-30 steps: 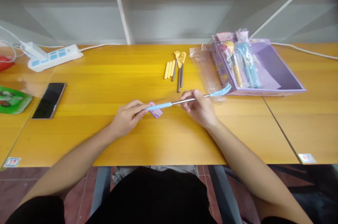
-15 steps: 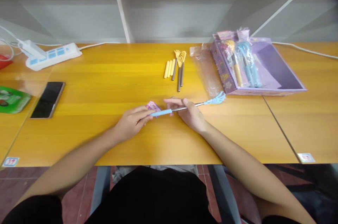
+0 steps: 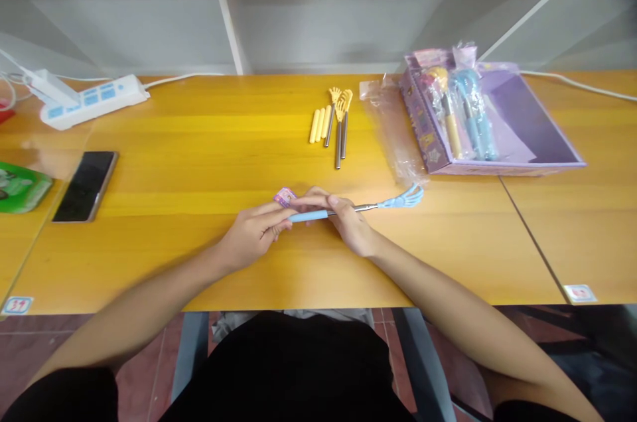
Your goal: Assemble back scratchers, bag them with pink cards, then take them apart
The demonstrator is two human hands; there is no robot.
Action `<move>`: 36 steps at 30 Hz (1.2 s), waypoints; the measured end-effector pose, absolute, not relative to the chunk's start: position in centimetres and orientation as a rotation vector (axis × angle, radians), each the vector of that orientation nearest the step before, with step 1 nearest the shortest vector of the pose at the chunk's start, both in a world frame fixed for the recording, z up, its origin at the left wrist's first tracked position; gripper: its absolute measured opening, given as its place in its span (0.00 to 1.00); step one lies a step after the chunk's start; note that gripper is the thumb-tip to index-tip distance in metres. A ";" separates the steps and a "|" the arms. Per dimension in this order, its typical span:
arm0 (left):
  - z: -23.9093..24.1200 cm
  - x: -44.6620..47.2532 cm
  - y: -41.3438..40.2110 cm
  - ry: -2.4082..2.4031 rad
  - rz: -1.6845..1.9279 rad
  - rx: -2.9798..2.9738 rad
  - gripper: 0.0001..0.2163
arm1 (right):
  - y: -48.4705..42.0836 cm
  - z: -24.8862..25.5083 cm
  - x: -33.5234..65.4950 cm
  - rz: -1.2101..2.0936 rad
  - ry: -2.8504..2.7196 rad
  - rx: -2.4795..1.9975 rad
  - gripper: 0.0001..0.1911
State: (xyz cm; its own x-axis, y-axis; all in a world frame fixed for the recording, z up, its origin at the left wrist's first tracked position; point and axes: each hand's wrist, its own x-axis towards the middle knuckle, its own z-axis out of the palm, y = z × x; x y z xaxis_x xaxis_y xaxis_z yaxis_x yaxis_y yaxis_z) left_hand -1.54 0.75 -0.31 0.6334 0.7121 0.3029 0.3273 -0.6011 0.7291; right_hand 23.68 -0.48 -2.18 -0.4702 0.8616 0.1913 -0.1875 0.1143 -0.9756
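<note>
Left grip (image 3: 255, 231) and right grip (image 3: 351, 226) seemingly meet along blue scratcher (image 3: 368, 207).

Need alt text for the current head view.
A person's left hand grips the handle of a blue back scratcher, right hand on its metal shaft, above a wooden desk. Beyond them lie yellow-headed scratchers and loose yellow tubes, with a purple box of plastic-wrapped items to the right. A phone and power strip lie left.

The left hand (image 3: 253, 234) and right hand (image 3: 352, 228) hold a blue scratcher (image 3: 367, 208).
</note>
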 end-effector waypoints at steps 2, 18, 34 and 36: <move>0.0 -1.6 0.9 0.824 0.760 2.195 0.13 | -0.5 -1.8 24.0 1.501 -1.565 -0.745 0.33; 0.1 -2.1 1.6 0.839 0.600 1.560 0.10 | 2.0 -0.5 26.8 1.195 -1.054 -0.849 0.31; -1.6 -1.8 0.8 0.909 0.653 1.629 0.10 | 1.3 -1.3 26.3 1.350 -1.077 -0.911 0.31; -1.5 -1.6 1.1 0.877 0.647 1.568 0.10 | 1.3 -1.4 26.3 1.370 -1.078 -0.904 0.31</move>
State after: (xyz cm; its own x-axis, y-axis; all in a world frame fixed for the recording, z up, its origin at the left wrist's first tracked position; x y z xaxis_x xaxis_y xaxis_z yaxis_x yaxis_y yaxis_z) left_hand -1.61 1.08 -1.51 0.5659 0.8221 -0.0623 0.1829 -0.0515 0.9818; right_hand 26.25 1.30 -1.40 -0.0898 0.9940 0.0629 -0.2954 0.0338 -0.9548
